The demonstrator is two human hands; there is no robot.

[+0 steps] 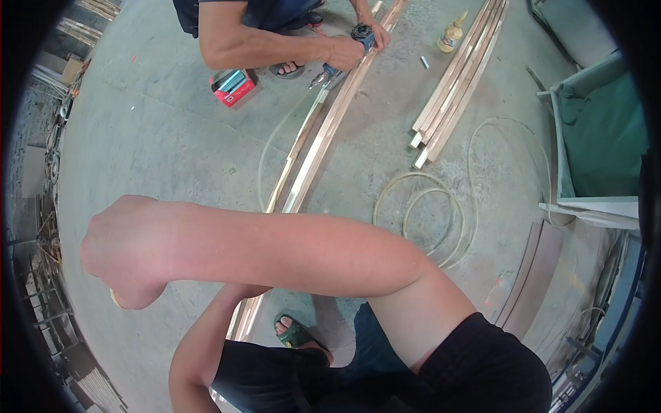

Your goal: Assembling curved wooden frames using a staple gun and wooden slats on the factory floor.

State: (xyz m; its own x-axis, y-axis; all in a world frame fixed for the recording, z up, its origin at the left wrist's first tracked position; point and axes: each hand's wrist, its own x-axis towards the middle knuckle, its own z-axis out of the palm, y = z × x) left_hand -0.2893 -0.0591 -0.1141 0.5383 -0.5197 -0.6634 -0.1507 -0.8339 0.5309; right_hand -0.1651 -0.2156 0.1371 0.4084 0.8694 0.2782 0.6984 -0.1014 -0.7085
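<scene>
My right arm reaches across the view from the lower right to the left. My right hand (127,249) is closed at its end, back upward and fingers curled under, so whatever they may hold is hidden. Behind that arm passes my left forearm (203,330), which covers up the fingers of my left hand. Below both arms, long pale wooden strips (318,148) run along the concrete floor. Farther along them, another person's hand (344,52) grips a blue power drill (365,36) against the strips, with the other hand beside it.
A red box (237,95) with a blue-green item inside stands near the other person. Another bundle of strips (458,82) lies to the right, beside a glue bottle (451,36). A clear hose (451,199) coils on the floor. At far right is a frame with green cloth (606,131).
</scene>
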